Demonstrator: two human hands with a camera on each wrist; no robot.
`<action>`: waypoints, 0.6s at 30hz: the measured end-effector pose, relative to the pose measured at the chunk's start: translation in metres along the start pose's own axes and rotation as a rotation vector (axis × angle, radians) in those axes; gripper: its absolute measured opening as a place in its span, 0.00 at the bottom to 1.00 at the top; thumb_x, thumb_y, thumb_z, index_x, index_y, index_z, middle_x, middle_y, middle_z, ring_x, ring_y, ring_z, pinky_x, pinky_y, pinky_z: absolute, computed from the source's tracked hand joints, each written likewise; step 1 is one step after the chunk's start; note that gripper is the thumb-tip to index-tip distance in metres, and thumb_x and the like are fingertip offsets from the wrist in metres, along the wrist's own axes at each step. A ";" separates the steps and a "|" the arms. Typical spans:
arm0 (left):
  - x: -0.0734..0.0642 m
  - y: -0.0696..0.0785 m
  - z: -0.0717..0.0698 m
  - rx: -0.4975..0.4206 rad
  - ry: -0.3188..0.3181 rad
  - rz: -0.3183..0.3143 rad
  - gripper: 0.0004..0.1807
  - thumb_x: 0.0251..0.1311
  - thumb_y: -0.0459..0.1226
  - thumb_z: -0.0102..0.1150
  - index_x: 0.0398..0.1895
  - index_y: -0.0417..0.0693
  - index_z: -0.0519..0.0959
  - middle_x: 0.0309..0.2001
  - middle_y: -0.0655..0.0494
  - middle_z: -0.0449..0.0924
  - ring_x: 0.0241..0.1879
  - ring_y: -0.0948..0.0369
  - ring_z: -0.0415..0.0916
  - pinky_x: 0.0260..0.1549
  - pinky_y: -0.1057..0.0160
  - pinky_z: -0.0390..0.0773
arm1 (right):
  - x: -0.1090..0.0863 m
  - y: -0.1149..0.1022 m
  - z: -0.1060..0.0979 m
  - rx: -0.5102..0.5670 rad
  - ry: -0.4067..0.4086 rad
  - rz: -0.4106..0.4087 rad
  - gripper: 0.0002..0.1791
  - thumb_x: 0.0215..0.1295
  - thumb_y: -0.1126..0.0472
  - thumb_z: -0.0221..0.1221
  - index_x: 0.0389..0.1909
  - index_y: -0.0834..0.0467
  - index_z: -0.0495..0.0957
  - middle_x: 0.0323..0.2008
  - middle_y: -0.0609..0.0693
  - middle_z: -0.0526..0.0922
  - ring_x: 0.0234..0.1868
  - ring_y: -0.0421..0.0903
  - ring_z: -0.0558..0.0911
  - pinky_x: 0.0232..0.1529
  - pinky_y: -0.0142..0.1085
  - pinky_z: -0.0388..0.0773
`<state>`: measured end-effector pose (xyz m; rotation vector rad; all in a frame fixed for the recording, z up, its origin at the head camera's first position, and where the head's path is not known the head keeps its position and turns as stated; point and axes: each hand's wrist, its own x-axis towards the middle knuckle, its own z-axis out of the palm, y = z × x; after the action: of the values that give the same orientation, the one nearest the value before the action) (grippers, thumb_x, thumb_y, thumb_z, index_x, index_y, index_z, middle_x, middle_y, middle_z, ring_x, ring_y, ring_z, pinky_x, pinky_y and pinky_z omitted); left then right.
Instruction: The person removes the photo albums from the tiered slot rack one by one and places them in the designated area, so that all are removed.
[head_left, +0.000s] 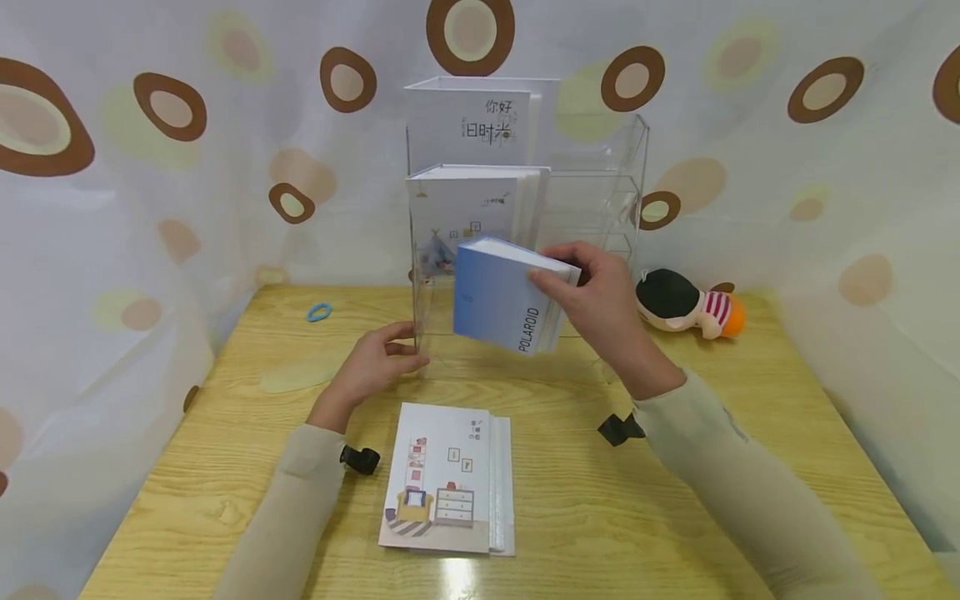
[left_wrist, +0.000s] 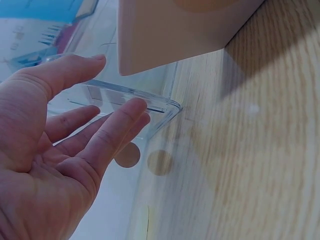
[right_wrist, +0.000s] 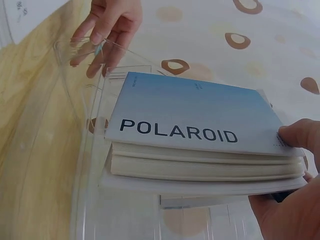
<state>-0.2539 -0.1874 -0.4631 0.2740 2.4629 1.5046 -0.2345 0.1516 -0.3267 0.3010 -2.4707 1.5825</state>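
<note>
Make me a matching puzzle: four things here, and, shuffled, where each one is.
1. POLAROID book
2. Blue ring
3. Doll
4. Dresser-picture book

In the head view:
A. Right of the clear rack
B. Held in the right hand
C. Lying on the table, in front of the rack
D. Left of the rack

Pairs: 1-B; 2-D; 3-A; 4-C

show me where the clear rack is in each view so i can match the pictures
Head: the clear rack stands upper centre, partly behind the POLAROID album.
Left wrist: a corner of the clear rack shows near the middle.
Right wrist: the clear rack spans the left and bottom, partly hidden by the POLAROID album.
Shared landmark: the left hand, at the clear rack's edge.
</note>
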 end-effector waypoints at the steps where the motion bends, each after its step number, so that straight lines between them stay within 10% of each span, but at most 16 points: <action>1: 0.000 -0.001 0.000 -0.001 0.000 0.000 0.43 0.76 0.43 0.71 0.89 0.45 0.64 0.86 0.41 0.66 0.78 0.40 0.77 0.70 0.40 0.85 | -0.003 0.000 -0.001 -0.005 -0.004 0.003 0.19 0.78 0.56 0.71 0.63 0.60 0.86 0.60 0.59 0.89 0.54 0.57 0.91 0.58 0.57 0.92; 11: -0.001 0.002 0.000 -0.017 -0.001 -0.003 0.43 0.76 0.41 0.72 0.89 0.44 0.64 0.86 0.41 0.66 0.77 0.40 0.77 0.68 0.41 0.86 | -0.031 0.012 -0.019 -0.087 -0.004 0.082 0.19 0.78 0.52 0.71 0.63 0.56 0.86 0.61 0.57 0.88 0.53 0.56 0.90 0.50 0.39 0.90; 18: -0.002 0.001 0.000 -0.017 0.003 -0.001 0.43 0.76 0.41 0.72 0.89 0.44 0.64 0.86 0.40 0.67 0.77 0.40 0.77 0.68 0.41 0.86 | -0.053 0.024 -0.028 -0.107 -0.012 0.090 0.20 0.79 0.54 0.71 0.64 0.58 0.86 0.62 0.60 0.88 0.54 0.60 0.89 0.56 0.54 0.91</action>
<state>-0.2523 -0.1873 -0.4623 0.2672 2.4509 1.5259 -0.1886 0.1906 -0.3507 0.1865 -2.6009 1.4788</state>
